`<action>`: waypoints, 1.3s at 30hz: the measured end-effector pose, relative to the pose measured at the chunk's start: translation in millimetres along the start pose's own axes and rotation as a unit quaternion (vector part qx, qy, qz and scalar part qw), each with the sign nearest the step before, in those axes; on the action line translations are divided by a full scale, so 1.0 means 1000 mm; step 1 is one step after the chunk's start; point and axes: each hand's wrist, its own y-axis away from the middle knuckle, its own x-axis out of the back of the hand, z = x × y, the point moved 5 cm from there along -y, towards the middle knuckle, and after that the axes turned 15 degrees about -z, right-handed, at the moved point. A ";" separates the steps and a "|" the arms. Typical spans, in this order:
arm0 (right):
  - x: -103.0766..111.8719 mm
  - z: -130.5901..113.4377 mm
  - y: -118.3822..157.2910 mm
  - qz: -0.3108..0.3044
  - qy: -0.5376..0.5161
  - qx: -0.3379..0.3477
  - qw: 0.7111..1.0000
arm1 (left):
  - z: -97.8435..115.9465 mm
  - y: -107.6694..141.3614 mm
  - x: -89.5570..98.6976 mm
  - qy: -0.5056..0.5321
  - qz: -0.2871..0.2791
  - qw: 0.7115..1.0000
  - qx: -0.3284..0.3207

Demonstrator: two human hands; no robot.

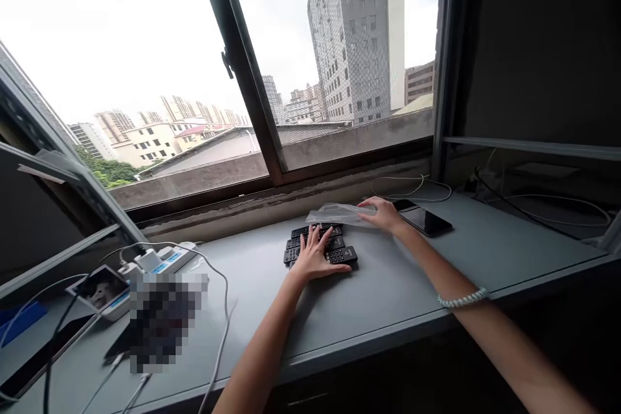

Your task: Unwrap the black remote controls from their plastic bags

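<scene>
Several black remote controls (346, 255) lie side by side in a group on the grey desk (383, 291). Over them rests my left hand (315, 257), its fingers spread on their tops and its thumb pointing right. Behind and to the right, my right hand (381, 214) has its fingers curved around the right end of a clear plastic bag (334, 214), which lies flat near the window wall. Just right of that hand is a black phone (427, 220).
At the left, a white power strip (182, 257) carries plugs and white cables, beside a pixelated device (165, 320) and a small screen (101, 288). A thin cable (439, 189) loops at the back right. Metal frames stand at both sides of the window.
</scene>
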 end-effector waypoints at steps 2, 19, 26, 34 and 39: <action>-0.006 -0.002 0.002 -0.040 0.009 0.007 0.999 | -0.003 0.000 0.003 0.026 -0.007 1.000 -0.013; -0.024 -0.007 0.009 -0.147 0.000 0.033 0.989 | -0.018 0.007 0.001 0.024 -0.035 0.999 0.025; -0.030 0.006 0.009 -0.143 0.012 0.036 0.989 | -0.020 0.009 -0.005 0.037 -0.031 0.999 0.020; -0.029 0.021 0.010 -0.144 -0.025 0.018 0.989 | -0.022 0.010 -0.007 0.070 -0.008 0.996 0.052; -0.023 0.029 0.011 -0.107 -0.017 -0.012 0.994 | -0.036 0.008 -0.007 0.090 0.033 0.988 0.119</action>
